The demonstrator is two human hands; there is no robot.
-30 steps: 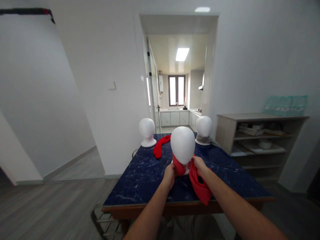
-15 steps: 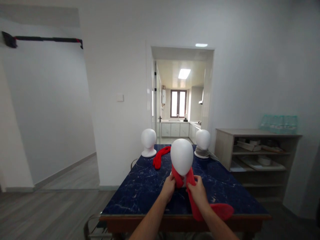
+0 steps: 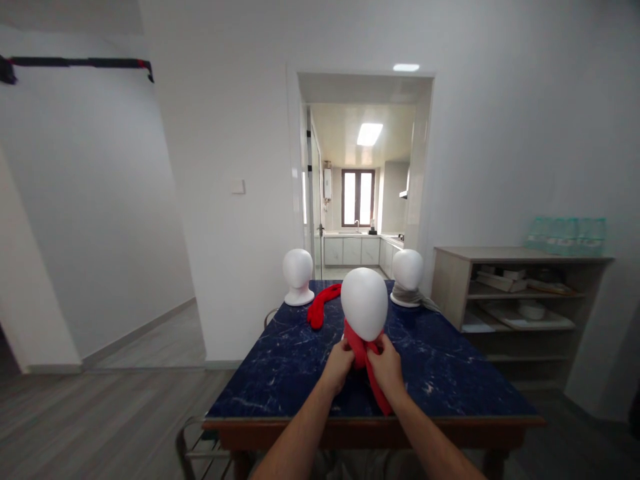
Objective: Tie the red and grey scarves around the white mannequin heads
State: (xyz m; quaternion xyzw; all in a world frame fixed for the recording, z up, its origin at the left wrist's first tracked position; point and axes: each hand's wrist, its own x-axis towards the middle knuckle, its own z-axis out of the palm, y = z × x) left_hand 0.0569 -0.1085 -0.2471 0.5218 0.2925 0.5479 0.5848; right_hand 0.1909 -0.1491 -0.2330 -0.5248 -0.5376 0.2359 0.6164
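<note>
A white mannequin head (image 3: 364,303) stands upright near the middle of the blue marbled table (image 3: 280,373). Around its neck goes a red scarf (image 3: 358,357), crossed at the front, with one end hanging toward the table's near edge. At the neck's left side my left hand (image 3: 339,365) is closed on the scarf. My right hand (image 3: 386,367) pinches the scarf at the front right, just under the head's chin. The mannequin's neck is mostly hidden by scarf and fingers.
Behind on the left stands a bare mannequin head (image 3: 298,275); another head (image 3: 407,268) on the right wears a grey scarf (image 3: 406,295). A second red scarf (image 3: 320,308) lies between. A shelf unit (image 3: 453,280) stands right, a metal-framed chair (image 3: 187,440) at lower left.
My right hand has moved left and up, bringing the scarf across the front of the neck. The loose scarf end at the right has swung inward. The view has tilted down slightly.
</note>
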